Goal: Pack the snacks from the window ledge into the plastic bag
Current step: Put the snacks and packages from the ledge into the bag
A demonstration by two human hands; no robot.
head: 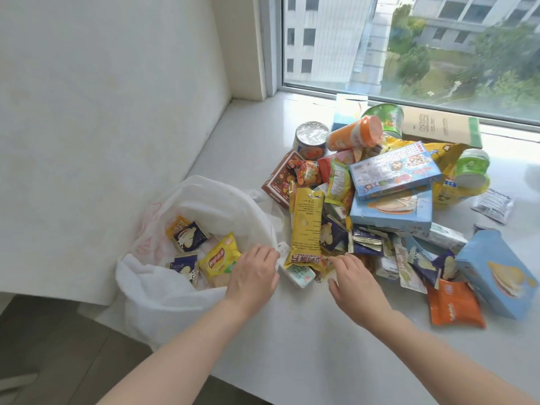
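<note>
left hand (252, 276) sits on the right rim of the bag (175, 305), fingers curved over the edge, tips next to a small white slip (282, 252). can't tell if it actually grips the rim. right hand (355, 285) holds nothing: fingers loosely bent, thumb splayed apart, fingertips (336, 260) touching the near edge of the pile (339, 185), at the bottom end of the long yellow packet (305, 226). a mint pack (299, 275) lies between the hands, partly under that packet.

bag is white, mouth open, at the left end of the ledge (292, 340) by the wall. inside: a yellow chips packet (219, 258) and two navy packets (190, 235).

the other snacks are heaped on the ledge, right of the bag. brown box (280, 179) on the left side, touching the bag's edge. printed blue box (394, 171) lies on top of a pale blue box (391, 213). a third blue box (496, 273) is at the far right, with an orange pouch (454, 305) just beside it. at the back: foil-top can (311, 138), orange tube (355, 137) on its side, green tub (385, 118), green jar (472, 168) tipped over. white sachet (492, 204) lies apart, right of the heap. cardboard box (441, 127) sits against the window (409, 39).
</note>
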